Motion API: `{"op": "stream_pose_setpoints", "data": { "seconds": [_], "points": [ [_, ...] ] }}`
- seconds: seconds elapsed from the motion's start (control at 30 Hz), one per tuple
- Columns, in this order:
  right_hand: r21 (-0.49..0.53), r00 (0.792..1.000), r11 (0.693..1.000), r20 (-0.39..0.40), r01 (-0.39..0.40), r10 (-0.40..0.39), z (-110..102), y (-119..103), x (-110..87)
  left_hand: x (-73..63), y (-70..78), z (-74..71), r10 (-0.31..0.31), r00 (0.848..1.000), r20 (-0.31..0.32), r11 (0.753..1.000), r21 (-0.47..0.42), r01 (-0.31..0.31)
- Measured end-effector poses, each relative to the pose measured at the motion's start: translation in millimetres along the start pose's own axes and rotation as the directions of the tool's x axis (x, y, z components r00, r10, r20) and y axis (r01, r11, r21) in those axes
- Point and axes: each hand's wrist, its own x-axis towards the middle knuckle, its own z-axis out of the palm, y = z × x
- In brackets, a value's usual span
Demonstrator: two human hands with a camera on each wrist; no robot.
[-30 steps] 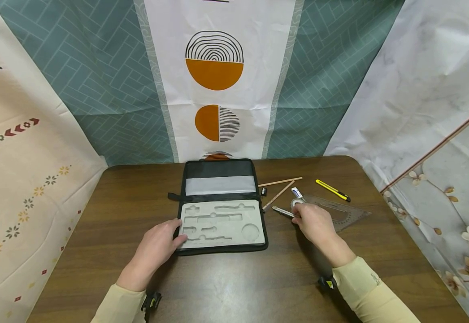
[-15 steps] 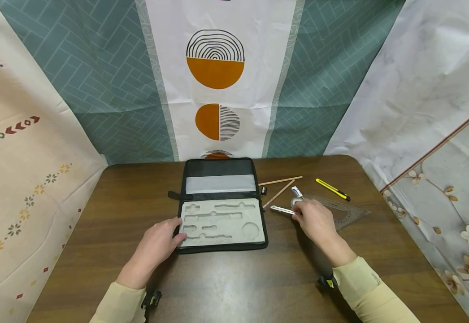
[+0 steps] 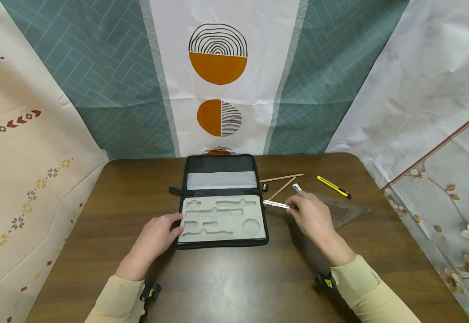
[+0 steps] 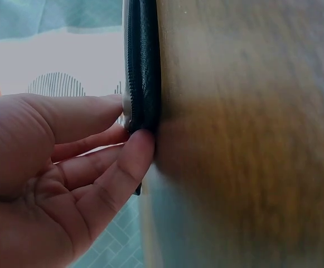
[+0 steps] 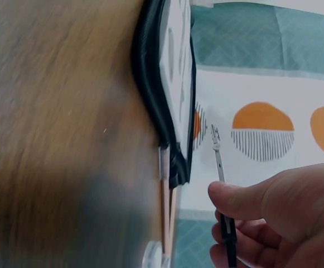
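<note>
A black zippered case [image 3: 220,185] lies unfolded on the wooden table, its lower half holding a pale grey foam insert [image 3: 222,231] with shaped recesses. At the case's left edge, my left hand [image 3: 155,237] pinches the border, thumb and fingers at the zipper in the left wrist view. My right hand [image 3: 311,215] grips a slim drawing instrument [image 5: 222,170] with a silver shaft, black handle and small forked tip. In the head view, that tip points left and overlaps the case's right edge. The rear end of the instrument is hidden in the fingers.
Two pencils [image 3: 281,188] and a small black sharpener [image 3: 265,187] lie right of the case. An eraser [image 3: 297,187] sits just beyond the right hand. A clear set square [image 3: 349,211] and a yellow utility knife [image 3: 334,187] are farther right. Patterned cloths hang behind the table.
My right hand has shifted slightly left and up in the head view, carrying the instrument, whose tip has come from the bare table to the case's right edge. The left hand stays at the case.
</note>
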Motion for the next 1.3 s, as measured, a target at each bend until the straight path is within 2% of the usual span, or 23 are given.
{"op": "stream_pose_setpoints", "data": {
  "seconds": [0.27, 0.6, 0.93, 1.3],
  "points": [
    [0.04, 0.999, 0.999, 0.03, 0.031, -0.032, 0.3, -20.3, 6.8, 1.8, -1.9, 1.0, -0.016, 1.0, 0.008, 1.0, -0.011, 0.016],
    [0.108, 0.991, 0.989, 0.084, 0.099, -0.108, 15.1, -54.2, 13.8, 3.3, -1.8, -1.5, -0.008, 1.0, 0.015, 1.0, -0.007, 0.009],
    [0.144, 0.965, 0.964, 0.105, 0.223, -0.239, 27.6, -84.1, 19.7, 2.8, -1.2, 1.0, 0.003, 1.0, 0.009, 1.0, -0.007, -0.002],
    [0.171, 0.936, 0.945, 0.172, 0.279, -0.307, 45.3, -116.9, 24.4, -0.1, -1.6, 0.7, 0.012, 1.0, 0.004, 1.0, -0.018, -0.012]
  ]
}}
